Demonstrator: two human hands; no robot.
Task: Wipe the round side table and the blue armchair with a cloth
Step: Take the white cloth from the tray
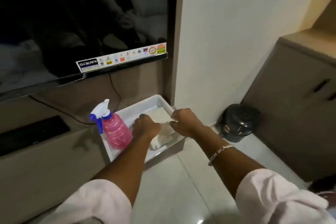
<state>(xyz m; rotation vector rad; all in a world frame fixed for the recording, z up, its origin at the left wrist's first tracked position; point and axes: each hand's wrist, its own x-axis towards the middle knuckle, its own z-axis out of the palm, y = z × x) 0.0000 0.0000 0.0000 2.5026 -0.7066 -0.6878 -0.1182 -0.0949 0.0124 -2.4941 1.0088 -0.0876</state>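
A white tray sits on the floor below a television. In it lie pale folded cloths and a pink spray bottle with a blue and white trigger head. My left hand rests fingers-down on the cloths in the tray. My right hand is at the tray's right rim with its fingers curled on the edge of a cloth. Which cloth each hand touches is blurred. The round side table and the blue armchair are out of view.
A large dark television hangs above a grey-beige low cabinet. A white wall column stands right of the tray. A small black bin stands by a grey cupboard. Pale floor tiles lie below my arms.
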